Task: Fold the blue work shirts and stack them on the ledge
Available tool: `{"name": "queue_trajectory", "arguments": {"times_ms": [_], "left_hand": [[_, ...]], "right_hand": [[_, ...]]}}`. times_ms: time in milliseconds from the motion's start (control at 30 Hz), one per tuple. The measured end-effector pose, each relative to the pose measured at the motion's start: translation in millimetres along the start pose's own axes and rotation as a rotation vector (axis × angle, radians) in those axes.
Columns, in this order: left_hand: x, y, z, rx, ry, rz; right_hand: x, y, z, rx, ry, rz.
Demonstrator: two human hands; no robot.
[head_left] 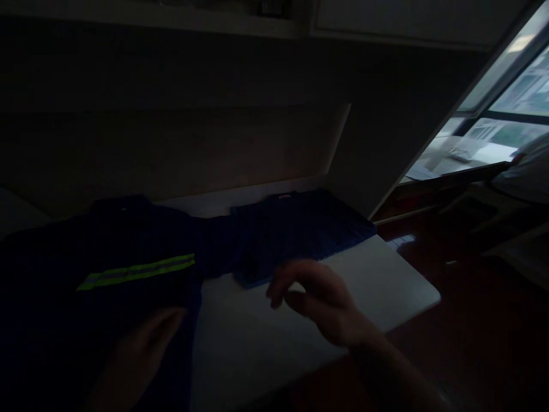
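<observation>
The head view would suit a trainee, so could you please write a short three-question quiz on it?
1. Which colours show on the band across the garment?
A) red and white
B) yellow-green and grey
C) orange and black
2. True or false: the window is at the right of the picture.
3. Fill in the missing word: in the picture, the person's ____ hand is nearer to the band.

Key:
1. B
2. True
3. Left: the left hand is nearer than the right hand.

Room over tabletop (257,337) nr R hand (323,294); striped garment (141,237) L, blue garment (295,229) behind; upright panel (390,120) blocks back R.
</observation>
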State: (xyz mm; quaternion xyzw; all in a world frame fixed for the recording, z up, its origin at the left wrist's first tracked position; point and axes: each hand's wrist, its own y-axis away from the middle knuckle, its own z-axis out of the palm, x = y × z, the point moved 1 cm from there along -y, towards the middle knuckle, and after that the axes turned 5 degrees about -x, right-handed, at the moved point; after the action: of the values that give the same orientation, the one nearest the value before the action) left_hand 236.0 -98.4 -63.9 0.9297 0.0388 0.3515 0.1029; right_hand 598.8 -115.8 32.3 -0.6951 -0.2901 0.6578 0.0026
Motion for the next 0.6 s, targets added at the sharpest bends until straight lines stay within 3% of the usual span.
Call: {"name": "queue_trajectory", "arguments": {"times_ms": [67, 133, 200, 267, 400, 600], "left_hand": [[54.3, -21.9, 47.9, -0.214, 0.147, 0.08], [93.0, -45.0, 92.5, -0.316, 0.18, 0.166], [111.5, -67.7, 127.5, -0.314, 0.123, 0.211], [114.1, -87.5, 149.9, -0.218, 0.014, 0.257], [105.3, -112.4, 166.3, 0.002, -0.175, 0.304], [122.8, -126.8, 166.6, 0.004, -0.122, 0.196]], "right_hand": [[58.8, -20.6, -24.2, 0.091, 0.018, 0.19], [115.6, -37.1, -54.9, 0.182, 0.272, 0.381], [158.2, -51.7, -84.4, 0.143, 0.601, 0.506], [184.2, -67.2, -107.0, 0.109, 0.809, 0.562], [210.8, -109.3, -124.5, 0.072, 0.911, 0.594], [245.0, -177.9, -127.5, -0.013, 1.023, 0.687]]}}
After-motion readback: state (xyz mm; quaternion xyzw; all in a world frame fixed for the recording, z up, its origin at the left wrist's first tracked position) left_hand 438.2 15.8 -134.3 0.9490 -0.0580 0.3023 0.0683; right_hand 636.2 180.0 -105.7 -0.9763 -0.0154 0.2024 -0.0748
